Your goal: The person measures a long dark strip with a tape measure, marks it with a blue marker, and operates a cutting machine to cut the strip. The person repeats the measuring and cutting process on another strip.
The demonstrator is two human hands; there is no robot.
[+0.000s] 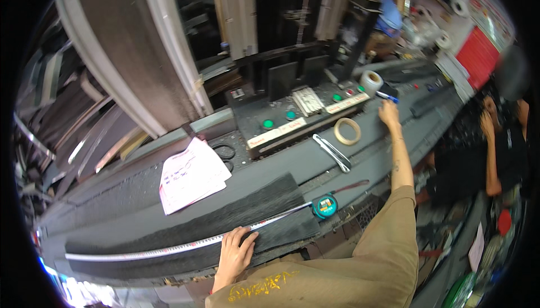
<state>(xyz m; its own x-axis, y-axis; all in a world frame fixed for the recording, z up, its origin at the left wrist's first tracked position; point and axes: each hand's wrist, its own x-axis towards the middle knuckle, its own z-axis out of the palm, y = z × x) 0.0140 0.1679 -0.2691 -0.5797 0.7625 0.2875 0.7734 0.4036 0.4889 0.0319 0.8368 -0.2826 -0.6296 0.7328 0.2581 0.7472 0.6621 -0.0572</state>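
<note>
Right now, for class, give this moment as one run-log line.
left hand: on tape blade; right hand: at blue marker; tape measure: extended along black material

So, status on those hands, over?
Left hand at tape blade. Right hand at blue marker, grip unclear. Tape measure extended over dark material. Utility knife beyond, off the blade.
</note>
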